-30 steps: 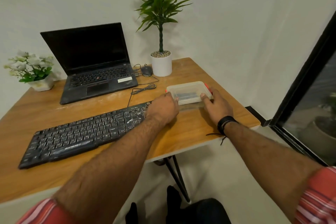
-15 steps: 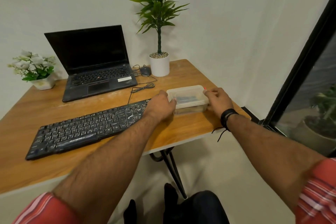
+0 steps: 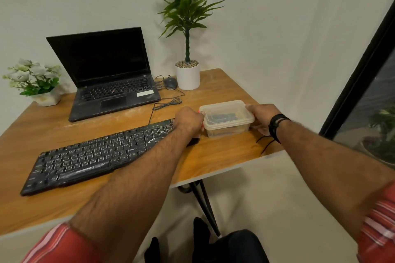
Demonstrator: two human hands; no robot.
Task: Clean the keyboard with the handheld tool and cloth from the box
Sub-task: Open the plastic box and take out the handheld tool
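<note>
Head view: clear lidded box (image 3: 227, 118) on the wooden desk (image 3: 224, 156) near its right edge, just right of the black keyboard (image 3: 96, 156). Lid on; something dark visible inside, too blurred to name. Left hand (image 3: 189, 121) curled round the box's left end, right hand (image 3: 262, 116) gripping its right end, black band at that wrist. Farther back: open laptop (image 3: 106, 74), mouse (image 3: 170, 82), tall potted plant (image 3: 187, 74), small white flower pot (image 3: 46, 98) at far left.
</note>
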